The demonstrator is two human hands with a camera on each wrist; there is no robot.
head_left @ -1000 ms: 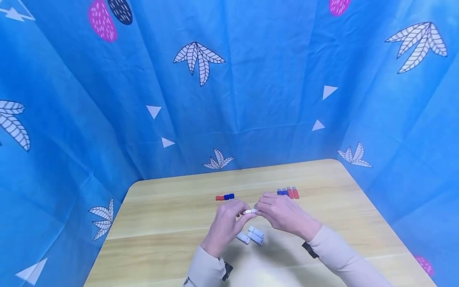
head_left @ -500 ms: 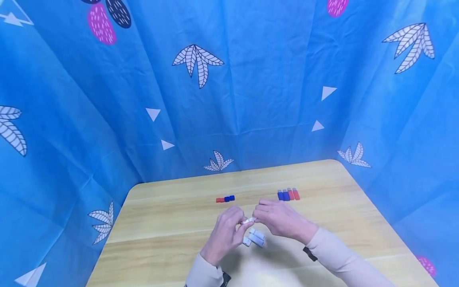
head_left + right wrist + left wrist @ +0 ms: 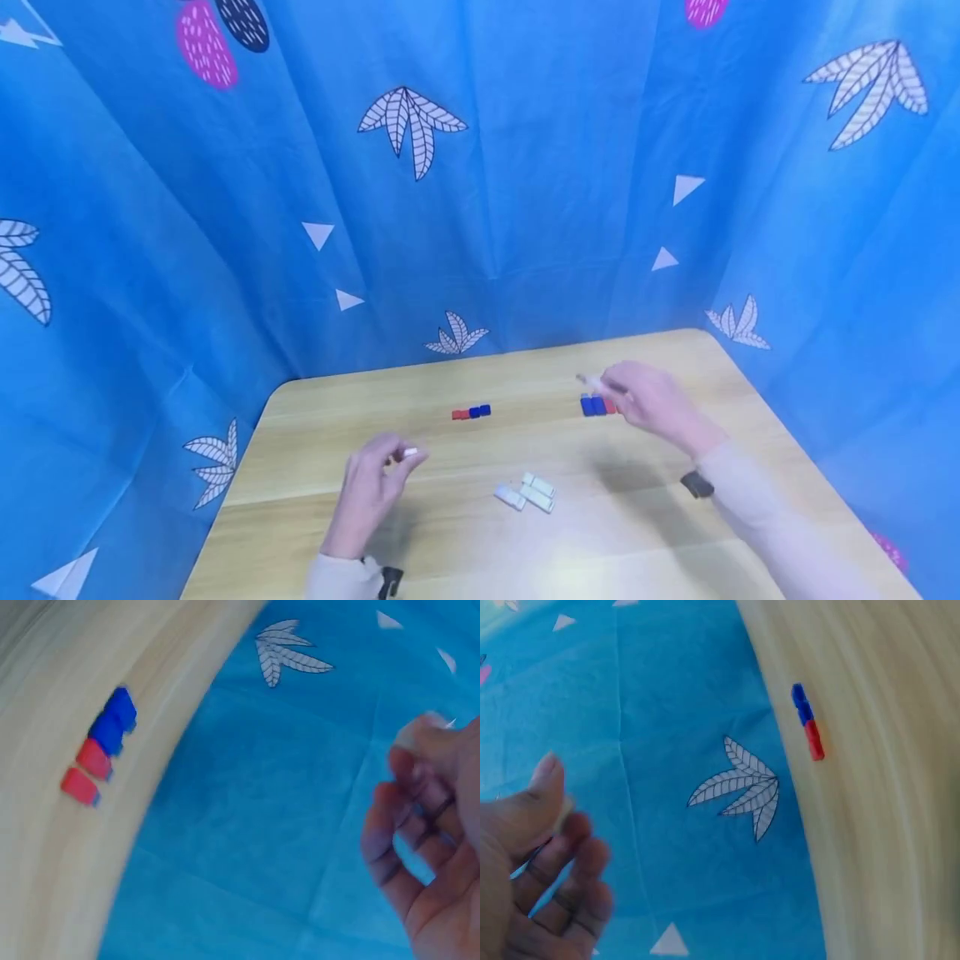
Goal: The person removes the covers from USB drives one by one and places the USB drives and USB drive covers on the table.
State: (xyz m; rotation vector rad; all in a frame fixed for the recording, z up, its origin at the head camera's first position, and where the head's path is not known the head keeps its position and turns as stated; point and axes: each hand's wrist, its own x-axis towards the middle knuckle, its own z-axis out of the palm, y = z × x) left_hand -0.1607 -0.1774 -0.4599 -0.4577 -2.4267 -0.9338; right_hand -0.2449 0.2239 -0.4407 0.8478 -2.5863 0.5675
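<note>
My left hand (image 3: 372,483) is raised over the left part of the table and pinches a small white cap (image 3: 410,452) between thumb and forefinger. In the left wrist view that cap is mostly hidden by the fingertips. My right hand (image 3: 656,408), over the back right, pinches a white USB flash drive (image 3: 594,383); its bare plug end points left and is blurred. Below it lie uncapped blue flash drives (image 3: 592,406) and red flash drives (image 3: 91,759), side by side. Capped white flash drives (image 3: 537,497) lie together between the hands.
A short row of red caps (image 3: 461,414) and blue caps (image 3: 480,411) lies near the back of the wooden table (image 3: 330,433). A blue patterned curtain (image 3: 555,208) encloses the table behind and at both sides.
Both hands were together on one white flash drive; now they are apart. The cap has come off, moving left with my left hand, while the drive has moved right and back with my right hand.
</note>
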